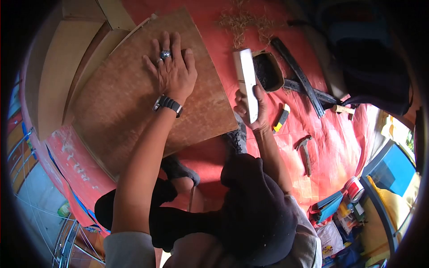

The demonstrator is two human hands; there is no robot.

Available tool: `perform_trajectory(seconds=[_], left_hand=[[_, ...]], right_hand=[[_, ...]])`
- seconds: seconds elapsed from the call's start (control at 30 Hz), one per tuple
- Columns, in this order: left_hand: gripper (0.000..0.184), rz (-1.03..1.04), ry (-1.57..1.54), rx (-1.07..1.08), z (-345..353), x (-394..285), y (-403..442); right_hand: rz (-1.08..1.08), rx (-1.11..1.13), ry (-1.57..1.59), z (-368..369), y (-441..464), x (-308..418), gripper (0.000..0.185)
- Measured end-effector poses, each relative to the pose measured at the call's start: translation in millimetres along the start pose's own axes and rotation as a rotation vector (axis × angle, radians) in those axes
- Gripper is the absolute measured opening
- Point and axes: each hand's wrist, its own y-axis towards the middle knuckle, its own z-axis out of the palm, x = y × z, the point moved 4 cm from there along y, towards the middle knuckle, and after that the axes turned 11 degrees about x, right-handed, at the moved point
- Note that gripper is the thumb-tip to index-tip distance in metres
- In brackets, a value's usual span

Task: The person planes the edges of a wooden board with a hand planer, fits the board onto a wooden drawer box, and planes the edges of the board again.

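Note:
My left hand [173, 73] lies flat with fingers spread on a large brown wooden board [147, 89]; a ring and a wristwatch show on that arm. In my right hand [257, 105] is a long, white rectangular bar [246, 85], gripped near its lower end and held tilted right of the board. Its exact kind is unclear. Just beyond the bar sits an open container [268, 71] with dark contents. A yellow and black utility knife [281, 118] and a claw hammer [304, 154] lie on the red sheet near my right forearm.
Black metal rails [300, 76] lie crossed at the upper right, near a wooden-handled tool [344, 110]. Wood shavings [243, 22] are scattered on the red sheet [330, 156]. Curved wooden panels [67, 62] stand at left. Assorted packets and a tub [354, 189] sit lower right.

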Motion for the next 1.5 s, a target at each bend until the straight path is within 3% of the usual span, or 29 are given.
perform_trajectory(seconds=[0.13, 0.23, 0.33, 0.4, 0.7, 0.87, 1.0, 1.1, 1.23, 1.27, 1.3, 1.4, 1.5], left_hand=[[0.059, -0.004, 0.017, -0.012, 0, -1, 0], [0.059, -0.001, 0.044, -0.012, -1, -1, 0], [0.059, -0.01, 0.058, 0.005, -2, -1, -1], [0.059, -0.012, 0.064, 0.012, -3, -2, 1], [0.06, -0.005, 0.074, 0.049, -7, -7, -2], [0.06, -0.025, 0.082, 0.065, -6, -6, 0], [0.06, -0.021, 0.094, 0.08, -9, -10, 2], [0.061, -0.021, 0.106, 0.086, -10, -7, -1], [0.062, -0.009, 0.131, 0.098, -10, -10, 2], [0.062, -0.009, 0.142, 0.106, -10, -9, 2], [0.062, -0.008, 0.152, 0.112, -10, -9, 3], [0.062, -0.004, 0.148, 0.122, -10, -11, 4], [0.062, -0.006, 0.156, 0.13, -9, -11, 3]], right_hand=[[0.018, -0.089, -0.214, -13, -12, 18, 0.058], [0.06, -0.203, -0.258, -17, -20, 11, 0.05], [0.157, -0.097, -0.412, -5, -25, 3, 0.045], [0.177, -0.255, -0.544, -8, -36, -6, 0.037], [0.208, -0.245, -0.452, -2, -72, -17, 0.043], [0.122, -0.495, -0.435, -15, 27, -22, 0.043], [0.178, -0.109, -0.242, 12, 153, -12, 0.039], [0.179, -0.101, -0.261, 25, 158, -8, 0.039], [0.179, -0.214, -0.736, -27, 23, -9, 0.059], [0.201, -0.213, -0.748, -25, -11, -11, 0.065], [0.235, -0.176, -0.562, -14, -31, -15, 0.063], [0.211, -0.285, -0.41, 3, -43, -20, 0.059], [0.108, -0.278, -0.836, -28, 44, -5, 0.056]])
